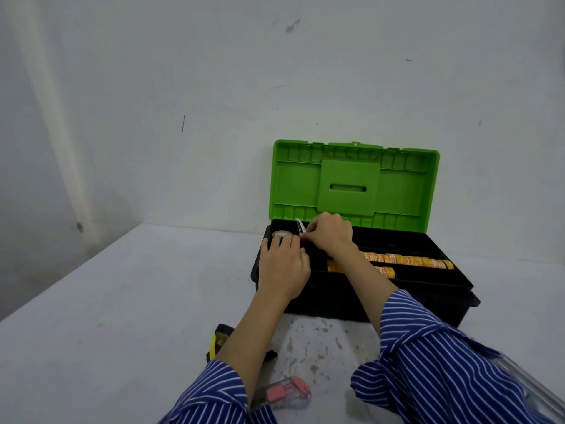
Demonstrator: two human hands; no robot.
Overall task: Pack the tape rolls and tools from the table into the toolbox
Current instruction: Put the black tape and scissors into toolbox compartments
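Observation:
A black toolbox with its green lid raised stands against the wall. Rows of orange tape rolls lie in its tray. My left hand rests over the tray's left end, fingertips touching a clear tape roll. My right hand pinches a thin white tool just right of that roll. On the table near me lie a pink and clear tape dispenser and a yellow and black tool, partly hidden by my left arm.
The white table meets the wall behind the toolbox. A patch of worn, speckled surface lies in front of the box. A clear plastic object shows at the lower right edge.

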